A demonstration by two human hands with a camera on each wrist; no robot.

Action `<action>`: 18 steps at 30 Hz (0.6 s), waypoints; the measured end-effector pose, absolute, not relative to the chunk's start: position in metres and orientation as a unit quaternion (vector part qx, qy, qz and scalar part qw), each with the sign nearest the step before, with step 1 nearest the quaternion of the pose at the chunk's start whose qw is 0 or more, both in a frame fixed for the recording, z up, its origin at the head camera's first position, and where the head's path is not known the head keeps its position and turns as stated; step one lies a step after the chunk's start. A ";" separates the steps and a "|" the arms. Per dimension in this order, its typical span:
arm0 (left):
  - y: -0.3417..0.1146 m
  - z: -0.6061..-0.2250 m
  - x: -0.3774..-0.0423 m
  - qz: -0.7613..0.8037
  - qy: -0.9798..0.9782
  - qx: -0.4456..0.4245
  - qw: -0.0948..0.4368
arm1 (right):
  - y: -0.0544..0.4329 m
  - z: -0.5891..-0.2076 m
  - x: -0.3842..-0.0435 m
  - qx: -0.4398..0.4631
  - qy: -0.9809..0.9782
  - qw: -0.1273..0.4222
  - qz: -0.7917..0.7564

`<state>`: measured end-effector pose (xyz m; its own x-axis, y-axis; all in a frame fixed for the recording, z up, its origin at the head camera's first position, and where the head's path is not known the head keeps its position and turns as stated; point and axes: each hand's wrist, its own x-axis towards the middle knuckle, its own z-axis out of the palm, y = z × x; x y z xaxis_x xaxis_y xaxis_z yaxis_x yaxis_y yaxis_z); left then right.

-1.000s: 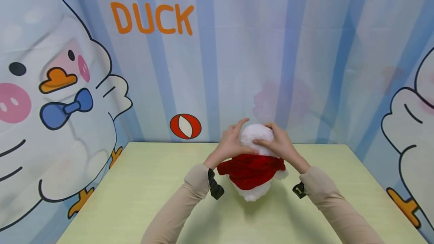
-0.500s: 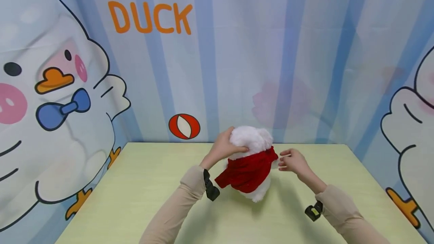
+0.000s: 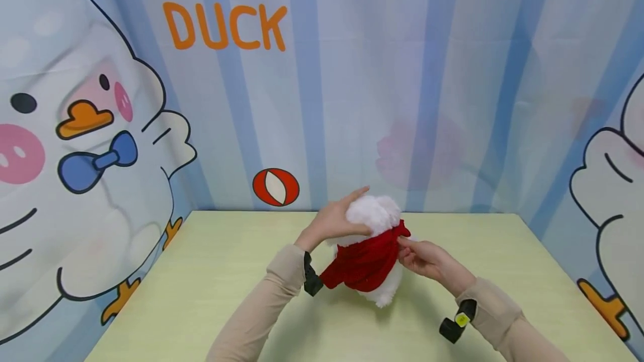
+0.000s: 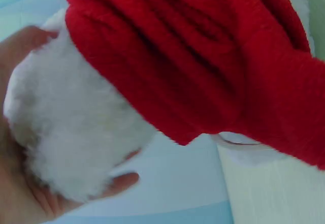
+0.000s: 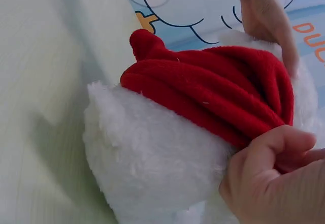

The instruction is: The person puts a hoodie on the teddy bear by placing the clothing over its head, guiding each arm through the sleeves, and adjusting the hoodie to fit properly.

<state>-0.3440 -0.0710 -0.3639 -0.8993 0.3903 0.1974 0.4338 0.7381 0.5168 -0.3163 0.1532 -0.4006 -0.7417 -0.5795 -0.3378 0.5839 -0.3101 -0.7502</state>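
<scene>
Holding plush lengthwise toward backdrop, left grip cups fur, right grip pinches cloth.

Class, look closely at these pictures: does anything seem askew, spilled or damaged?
The red cloth looks askew: it slants across the white fluffy item and is bunched in creases, while the right hand pinches its edge. That may just be handling. No spill or damage shows.

White plush shows at the left fingers, plain red cloth at the right fingers. Beneath both, the worktop is pale yellow-green; behind them, a curtain striped in light and darker blue bears orange lettering and a white duck with a blue bow.
</scene>
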 end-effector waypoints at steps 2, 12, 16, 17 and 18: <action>-0.067 -0.363 -0.342 -0.266 -0.938 -0.217 0.044 | 0.155 -0.402 -0.319 0.002 0.483 0.370 -0.793; -0.054 -0.373 -0.335 -0.235 -0.933 -0.241 0.129 | 0.156 -0.403 -0.318 -0.019 0.590 0.343 -0.731; -0.058 -0.369 -0.333 -0.238 -0.926 -0.269 0.119 | 0.163 -0.408 -0.324 -0.035 0.523 0.391 -0.757; -0.059 -0.368 -0.333 -0.242 -0.923 -0.275 0.115 | 0.166 -0.410 -0.325 -0.023 0.501 0.397 -0.769; -0.060 -0.367 -0.333 -0.248 -0.920 -0.282 0.110 | 0.169 -0.412 -0.327 -0.006 0.483 0.399 -0.779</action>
